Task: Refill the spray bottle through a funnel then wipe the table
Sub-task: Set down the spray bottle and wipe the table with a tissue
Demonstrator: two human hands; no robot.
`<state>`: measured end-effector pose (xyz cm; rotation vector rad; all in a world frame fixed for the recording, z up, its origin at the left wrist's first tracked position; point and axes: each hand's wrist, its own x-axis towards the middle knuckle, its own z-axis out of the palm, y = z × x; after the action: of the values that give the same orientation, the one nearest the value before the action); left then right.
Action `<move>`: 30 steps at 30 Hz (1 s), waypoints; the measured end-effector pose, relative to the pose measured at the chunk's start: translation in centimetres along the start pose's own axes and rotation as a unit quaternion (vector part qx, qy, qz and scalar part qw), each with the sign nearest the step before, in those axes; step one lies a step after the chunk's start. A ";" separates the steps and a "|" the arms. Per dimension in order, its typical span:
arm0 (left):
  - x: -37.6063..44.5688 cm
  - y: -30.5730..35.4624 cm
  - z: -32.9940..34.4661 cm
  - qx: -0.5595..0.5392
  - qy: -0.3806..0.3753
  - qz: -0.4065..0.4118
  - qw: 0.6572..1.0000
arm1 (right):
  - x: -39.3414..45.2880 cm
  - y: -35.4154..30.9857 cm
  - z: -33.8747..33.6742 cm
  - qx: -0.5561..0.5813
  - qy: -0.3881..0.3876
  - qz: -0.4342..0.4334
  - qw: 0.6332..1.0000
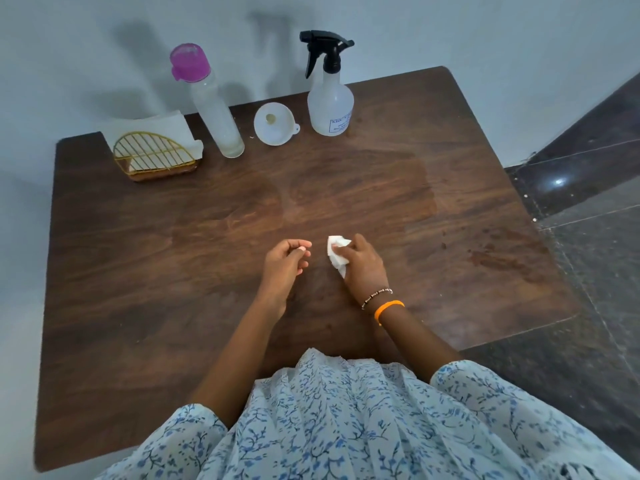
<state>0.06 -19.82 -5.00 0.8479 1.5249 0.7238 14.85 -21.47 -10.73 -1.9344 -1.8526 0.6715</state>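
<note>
My right hand grips a crumpled white tissue just above the middle of the brown wooden table. My left hand hovers beside it with loosely curled fingers and pinches a tiny white scrap at the fingertips. At the back of the table stands the translucent spray bottle with its black trigger head on. A white funnel lies to its left on the tabletop. Further left stands a tall clear bottle with a purple cap.
A gold wire napkin holder with white tissues sits at the back left corner. A damp, darker patch spreads over the table's middle. Reddish-brown stains mark the right side near the edge. Dark tiled floor lies to the right.
</note>
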 end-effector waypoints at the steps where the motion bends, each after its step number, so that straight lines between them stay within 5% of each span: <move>1: -0.4 -0.3 0.0 0.000 -0.001 -0.001 1.000 | -0.2 -0.3 0.1 0.007 -0.020 -0.015 1.000; 7: -2.4 -1.0 1.0 -0.022 -0.014 -0.002 1.000 | -1.1 -1.6 -1.3 0.100 -0.149 -0.011 0.984; 11: -3.0 -0.1 2.4 -0.050 -0.029 0.011 0.998 | -1.8 -0.6 -3.3 0.174 -0.167 0.078 0.967; 17: -3.4 1.0 5.9 -0.019 -0.070 0.069 0.995 | -3.5 0.9 -6.7 0.423 -0.032 0.184 0.887; 27: -4.5 1.4 10.8 -0.011 -0.199 0.080 0.977 | -5.8 3.4 -10.7 0.474 0.136 0.199 0.847; 30: -4.5 2.0 12.0 -0.023 -0.237 0.084 0.968 | -5.9 4.1 -11.8 0.543 0.150 0.244 0.789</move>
<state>12.38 -22.73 -2.35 1.0372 1.0147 0.6197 24.93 -26.97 -3.01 -1.5000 -0.4567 1.1510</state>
